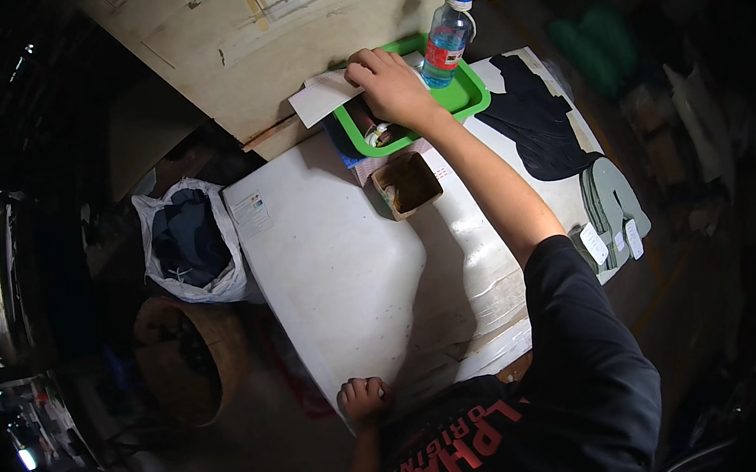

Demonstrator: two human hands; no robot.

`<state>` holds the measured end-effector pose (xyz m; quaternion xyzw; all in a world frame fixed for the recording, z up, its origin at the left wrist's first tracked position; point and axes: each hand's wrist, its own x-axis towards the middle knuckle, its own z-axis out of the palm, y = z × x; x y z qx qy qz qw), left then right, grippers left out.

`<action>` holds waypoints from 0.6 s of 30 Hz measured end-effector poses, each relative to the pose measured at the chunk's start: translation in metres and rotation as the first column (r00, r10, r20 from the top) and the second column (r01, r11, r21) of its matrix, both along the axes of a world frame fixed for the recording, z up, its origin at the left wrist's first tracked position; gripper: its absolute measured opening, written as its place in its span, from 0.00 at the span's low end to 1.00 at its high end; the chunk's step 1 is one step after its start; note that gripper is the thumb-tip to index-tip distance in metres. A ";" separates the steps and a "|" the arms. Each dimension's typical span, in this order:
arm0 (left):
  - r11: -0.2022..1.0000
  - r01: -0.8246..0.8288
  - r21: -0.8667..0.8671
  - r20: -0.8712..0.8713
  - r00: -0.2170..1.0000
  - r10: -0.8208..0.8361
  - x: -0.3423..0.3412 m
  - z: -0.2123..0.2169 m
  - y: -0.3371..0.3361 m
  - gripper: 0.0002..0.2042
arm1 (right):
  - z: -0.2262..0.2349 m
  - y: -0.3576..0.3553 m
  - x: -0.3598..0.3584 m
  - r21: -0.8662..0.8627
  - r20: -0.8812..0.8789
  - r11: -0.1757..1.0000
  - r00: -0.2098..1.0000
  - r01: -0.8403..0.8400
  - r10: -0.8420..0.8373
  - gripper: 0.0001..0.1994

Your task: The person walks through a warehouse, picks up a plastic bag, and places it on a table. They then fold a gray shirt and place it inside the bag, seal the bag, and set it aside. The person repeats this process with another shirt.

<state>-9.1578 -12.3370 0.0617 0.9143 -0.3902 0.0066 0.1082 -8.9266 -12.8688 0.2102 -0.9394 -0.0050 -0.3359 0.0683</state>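
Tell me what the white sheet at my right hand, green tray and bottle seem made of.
White sheet: probably matte paper or thin card, flat and straight-edged. Green tray: likely smooth plastic, with rounded corners. Bottle: probably clear, glossy plastic; blue liquid shows through.

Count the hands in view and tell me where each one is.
2. The right hand is at the card, over the tray; the left hand is by the near edge of the table. The dark surroundings could hide others.

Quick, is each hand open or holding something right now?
Left hand: curled at the smooth white table's edge; any grip can't be told.
Right hand: closed on a flat white rectangular card.
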 end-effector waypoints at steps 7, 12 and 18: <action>0.999 -0.016 -0.038 -0.009 1.000 0.015 0.000 0.011 -0.001 0.04 | -0.002 -0.005 -0.006 0.002 -0.070 0.999 0.997 -0.044 0.044 0.06; 0.997 -0.033 -0.067 -0.013 0.999 0.032 0.001 0.012 0.001 0.05 | -0.005 0.001 -0.001 -0.143 -0.167 0.983 0.976 0.117 -0.140 0.11; 0.992 -0.047 -0.119 -0.029 0.999 0.044 0.001 0.012 0.007 0.05 | 0.000 0.004 0.003 -0.253 -0.245 0.955 0.945 0.153 -0.216 0.15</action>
